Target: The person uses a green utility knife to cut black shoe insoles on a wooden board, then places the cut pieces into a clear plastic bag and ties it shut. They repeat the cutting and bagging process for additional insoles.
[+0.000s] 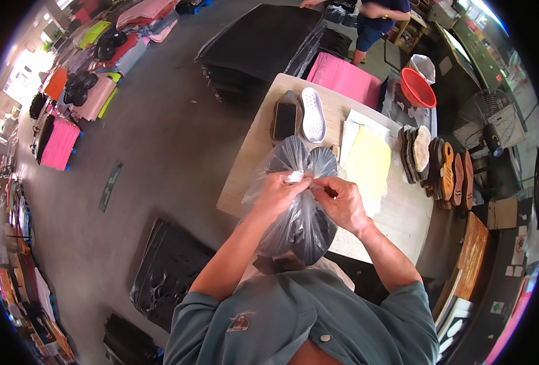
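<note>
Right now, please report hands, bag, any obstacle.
Left hand, right hand: both pinching. Clear plastic bag: neck gathered between them. White shoe sole: just beyond, not blocking.

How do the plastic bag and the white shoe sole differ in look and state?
The plastic bag is see-through, with dark contents; the white shoe sole is opaque and dotted. The left hand and right hand pinch the bag's gathered plastic, while the sole lies untouched on the table.

left fingers (301, 185) pinch clear bag (306, 222) | right fingers (326, 182) likewise | phone (284, 120) beside white sole (313, 115)
</note>
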Motion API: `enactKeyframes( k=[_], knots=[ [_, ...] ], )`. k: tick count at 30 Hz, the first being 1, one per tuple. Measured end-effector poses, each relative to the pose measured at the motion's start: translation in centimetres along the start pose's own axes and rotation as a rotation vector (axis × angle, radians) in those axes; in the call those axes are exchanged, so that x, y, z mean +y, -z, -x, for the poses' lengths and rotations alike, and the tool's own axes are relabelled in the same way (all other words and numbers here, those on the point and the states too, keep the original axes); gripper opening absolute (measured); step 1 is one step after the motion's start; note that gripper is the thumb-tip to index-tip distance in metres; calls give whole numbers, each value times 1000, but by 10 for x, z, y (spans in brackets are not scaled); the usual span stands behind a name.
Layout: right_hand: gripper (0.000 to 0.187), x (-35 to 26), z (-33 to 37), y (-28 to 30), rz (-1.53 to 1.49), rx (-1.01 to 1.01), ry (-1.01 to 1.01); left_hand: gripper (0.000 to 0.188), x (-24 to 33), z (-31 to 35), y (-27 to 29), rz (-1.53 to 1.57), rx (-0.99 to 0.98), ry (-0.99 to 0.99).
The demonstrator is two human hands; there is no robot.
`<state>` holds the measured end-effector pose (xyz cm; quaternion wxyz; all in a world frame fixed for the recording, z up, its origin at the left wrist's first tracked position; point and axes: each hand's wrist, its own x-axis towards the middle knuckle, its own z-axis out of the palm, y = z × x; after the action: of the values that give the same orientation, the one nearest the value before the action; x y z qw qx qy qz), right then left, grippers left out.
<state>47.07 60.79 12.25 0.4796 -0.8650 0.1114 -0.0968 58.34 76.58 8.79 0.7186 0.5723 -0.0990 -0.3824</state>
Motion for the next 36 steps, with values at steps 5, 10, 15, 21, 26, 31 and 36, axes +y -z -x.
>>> enactKeyframes(
  k=[5,10,15,21,26,31,36],
  knots=[
    [18,2,-8,18,58,-281,190,25,-6,1,5,20,-15,7],
    [25,15,-26,17,196,-144,410,27,-5,1,6,-366,14,-225],
    [44,29,-33,3,130,-139,410,33,2,10,0,-630,72,-437],
    [36,42,-34,-4,3,-115,313,38,0,17,-3,-813,104,-568],
    [33,47,-38,-10,-52,-161,108,33,-7,9,0,-749,103,-617],
    [34,48,-43,-1,-166,-261,42,30,-9,5,6,-617,113,-394],
    [31,44,-44,1,-163,-295,23,28,-13,2,-1,-677,165,-438]
  ],
)
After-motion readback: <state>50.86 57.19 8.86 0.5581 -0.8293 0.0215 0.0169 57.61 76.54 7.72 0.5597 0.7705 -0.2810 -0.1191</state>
